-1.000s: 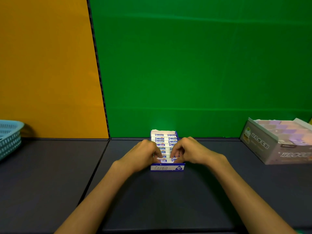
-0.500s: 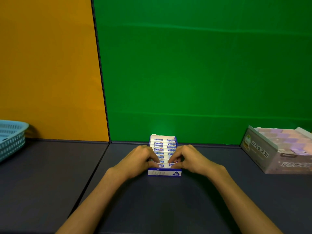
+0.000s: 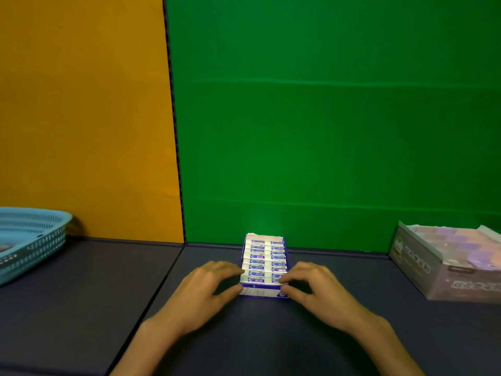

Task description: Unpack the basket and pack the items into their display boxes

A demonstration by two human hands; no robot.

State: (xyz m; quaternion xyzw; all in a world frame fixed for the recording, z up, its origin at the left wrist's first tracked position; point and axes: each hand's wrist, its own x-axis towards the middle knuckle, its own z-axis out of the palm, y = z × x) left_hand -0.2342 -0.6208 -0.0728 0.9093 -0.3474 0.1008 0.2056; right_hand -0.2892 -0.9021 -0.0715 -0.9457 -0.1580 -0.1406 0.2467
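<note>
Two boxes (image 3: 265, 267) on dark table (image 3: 81, 294)

The picture's left edge is cutting off the blue basket (image 3: 32, 240); the right edge is cropping the grey display box (image 3: 444, 267), its print blurring unreadably.

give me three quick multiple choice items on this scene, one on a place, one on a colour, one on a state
1. Where is the basket?
A. far left on the table
B. far right
C. between the hands

2. What colour is the wall behind the small display box?
A. orange
B. green
C. grey

3. How does the small display box stand?
A. empty
B. lidded
C. filled with rows of packets

Answers:
1 A, it sits at the left edge.
2 B, green panel rises behind it.
3 C, packets fill it, with the left hand and right hand at its front corners.
</note>
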